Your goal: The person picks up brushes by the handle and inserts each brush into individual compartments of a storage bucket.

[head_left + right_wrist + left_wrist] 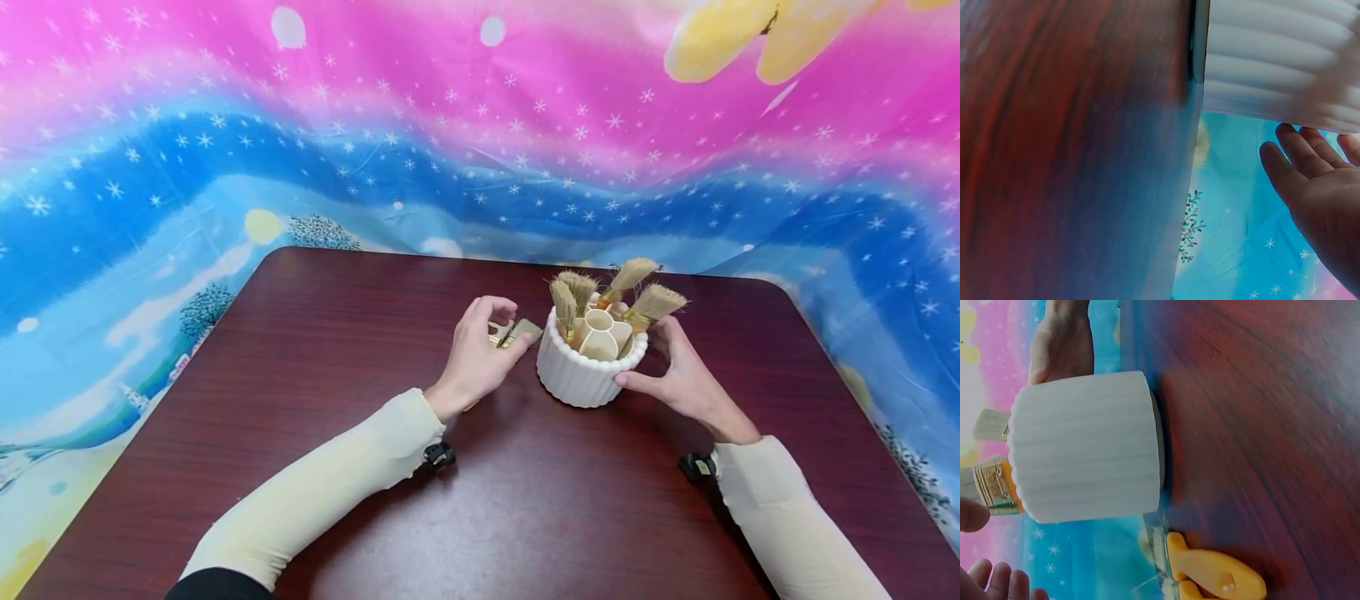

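Observation:
A ribbed white round brush holder (585,379) with a beaded rim stands on the table, its base partly shown in the left wrist view. Several bristle brushes (633,271) stand in it with bristles up. My right hand (693,379) rests against its right side; the thumb is at the front. In the right wrist view the fingers (1297,153) are nearly straight near its wall. Left of the holder, my left hand (476,354) hovers around a brush (527,331), thumb and fingers apart. Orange brush handles (1222,575) lie below it in the left wrist view.
The dark red-brown table (480,500) has a glossy patch in front of the holder. A pink and blue snowflake-patterned cloth (420,125) hangs close behind the far edge and along both sides.

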A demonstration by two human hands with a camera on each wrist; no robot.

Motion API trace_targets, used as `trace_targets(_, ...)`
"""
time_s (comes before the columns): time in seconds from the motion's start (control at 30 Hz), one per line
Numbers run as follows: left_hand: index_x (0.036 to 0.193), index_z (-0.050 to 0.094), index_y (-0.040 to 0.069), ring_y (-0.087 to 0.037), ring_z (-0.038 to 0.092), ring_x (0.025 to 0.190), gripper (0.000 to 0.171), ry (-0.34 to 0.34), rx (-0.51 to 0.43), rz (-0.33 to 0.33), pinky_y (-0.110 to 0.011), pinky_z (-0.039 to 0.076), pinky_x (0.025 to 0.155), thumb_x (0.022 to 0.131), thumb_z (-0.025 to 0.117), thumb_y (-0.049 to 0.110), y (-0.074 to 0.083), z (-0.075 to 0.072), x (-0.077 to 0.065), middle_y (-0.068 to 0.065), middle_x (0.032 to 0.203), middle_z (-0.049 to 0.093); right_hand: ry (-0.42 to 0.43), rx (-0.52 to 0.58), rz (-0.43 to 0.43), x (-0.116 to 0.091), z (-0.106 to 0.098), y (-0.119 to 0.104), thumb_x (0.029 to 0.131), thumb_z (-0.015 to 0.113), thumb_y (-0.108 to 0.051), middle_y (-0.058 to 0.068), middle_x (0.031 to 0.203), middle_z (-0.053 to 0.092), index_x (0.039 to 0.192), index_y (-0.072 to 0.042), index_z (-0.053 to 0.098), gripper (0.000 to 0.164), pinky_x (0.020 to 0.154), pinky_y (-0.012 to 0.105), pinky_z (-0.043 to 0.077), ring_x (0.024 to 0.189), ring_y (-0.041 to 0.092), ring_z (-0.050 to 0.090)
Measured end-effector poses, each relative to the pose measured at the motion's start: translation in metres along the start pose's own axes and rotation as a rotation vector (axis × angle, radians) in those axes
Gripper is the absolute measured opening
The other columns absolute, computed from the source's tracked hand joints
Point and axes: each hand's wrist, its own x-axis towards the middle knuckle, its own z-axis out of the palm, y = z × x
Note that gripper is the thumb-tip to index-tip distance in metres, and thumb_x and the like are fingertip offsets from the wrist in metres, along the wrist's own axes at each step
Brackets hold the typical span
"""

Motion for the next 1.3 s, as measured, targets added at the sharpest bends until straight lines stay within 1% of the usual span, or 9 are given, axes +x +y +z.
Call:
trace_targets(0.1, 0.108, 0.058, 0.006, -0.018, 0.055, 0.095, 0.034, -0.006, 0.005, 0.002, -0.032, 0.044, 0.083, 0.079, 0.074, 0.012, -0.002, -0.003, 0.001, -0.009, 0.103, 0.059, -0.014, -0.01, 0.004, 0.0, -0.001, 0.002, 0.071, 0.081, -0.001, 0.019, 0.133, 0.045, 0.136, 0.004, 0.032, 0.081, 0.094, 0.01, 0.034, 0.121, 0.032, 0.045)
trace_targets(0.33, 0.109, 0.06, 0.005, -0.02, 0.055, 0.091, 0.034, -0.017, 0.044, 0.009, -0.033, 0.044, 0.08, 0.078, 0.075, 0.01, -0.007, -0.01, 0.003, -0.012, 0.101, 0.06, -0.044, -0.051, 0.051, 0.003, -0.004, 0.025, 0.073, 0.083, -0.01, 0.016, 0.139, 0.045, 0.145, -0.007, 0.03, 0.089, 0.093, 0.01, 0.036, 0.124, 0.031, 0.047)
trace_targets(0.53, 0.109, 0.06, 0.005, -0.022, 0.055, 0.092, 0.035, -0.033, 0.079, 0.009, -0.033, 0.045, 0.079, 0.079, 0.075, 0.012, -0.013, -0.016, 0.005, -0.009, 0.101, 0.059, -0.033, -0.031, 0.041, 0.001, -0.004, 0.006, 0.073, 0.082, -0.008, 0.017, 0.138, 0.044, 0.14, -0.001, 0.032, 0.084, 0.096, 0.016, 0.037, 0.123, 0.032, 0.047)
trace_targets(0.67, 0.109, 0.06, 0.005, -0.025, 0.055, 0.091, 0.034, -0.052, 0.111, 0.0, -0.033, 0.044, 0.078, 0.08, 0.075, 0.014, -0.018, -0.02, 0.006, -0.007, 0.101, 0.058, -0.03, -0.021, 0.012, 0.0, -0.002, -0.003, 0.073, 0.081, -0.005, 0.021, 0.135, 0.046, 0.139, 0.002, 0.033, 0.082, 0.095, 0.014, 0.036, 0.121, 0.033, 0.047)
trace_targets(0.83, 0.11, 0.059, 0.005, -0.028, 0.056, 0.092, 0.035, -0.085, 0.152, -0.015, -0.033, 0.043, 0.079, 0.08, 0.074, 0.017, -0.022, -0.023, 0.007, -0.008, 0.101, 0.058, -0.026, -0.012, 0.003, 0.0, -0.002, -0.003, 0.072, 0.081, -0.003, 0.019, 0.137, 0.044, 0.14, 0.003, 0.031, 0.085, 0.095, 0.011, 0.034, 0.124, 0.032, 0.045)
trace_targets(0.9, 0.111, 0.059, 0.005, -0.027, 0.056, 0.093, 0.035, -0.092, 0.157, -0.024, -0.033, 0.043, 0.08, 0.081, 0.074, 0.017, -0.023, -0.024, 0.008, -0.009, 0.102, 0.058, -0.024, -0.006, 0.003, 0.001, -0.002, 0.002, 0.072, 0.082, -0.003, 0.018, 0.139, 0.043, 0.141, 0.002, 0.03, 0.087, 0.095, 0.011, 0.033, 0.125, 0.032, 0.043)
trace_targets(1.0, 0.111, 0.059, 0.005, -0.025, 0.055, 0.094, 0.036, -0.097, 0.164, -0.036, -0.034, 0.044, 0.082, 0.081, 0.074, 0.018, -0.025, -0.025, 0.008, -0.01, 0.103, 0.058, -0.022, -0.009, 0.01, 0.003, -0.002, 0.015, 0.071, 0.083, -0.005, 0.015, 0.141, 0.042, 0.144, -0.002, 0.029, 0.091, 0.096, 0.012, 0.033, 0.126, 0.029, 0.043)
trace_targets(1.13, 0.112, 0.058, 0.006, -0.021, 0.054, 0.095, 0.037, -0.104, 0.18, -0.045, -0.035, 0.044, 0.084, 0.081, 0.075, 0.017, -0.028, -0.026, 0.009, -0.008, 0.104, 0.058, -0.026, -0.017, 0.01, 0.005, -0.002, 0.031, 0.071, 0.084, -0.009, 0.008, 0.142, 0.042, 0.147, -0.013, 0.028, 0.095, 0.097, 0.012, 0.033, 0.126, 0.023, 0.043)
trace_targets(1.3, 0.111, 0.059, 0.005, -0.02, 0.054, 0.094, 0.037, -0.107, 0.196, -0.05, -0.034, 0.044, 0.084, 0.08, 0.076, 0.015, -0.032, -0.027, 0.011, -0.006, 0.102, 0.057, -0.035, 0.005, -0.007, 0.005, -0.003, 0.039, 0.072, 0.084, -0.012, 0.003, 0.143, 0.041, 0.148, -0.026, 0.029, 0.095, 0.097, 0.012, 0.033, 0.128, 0.021, 0.042)
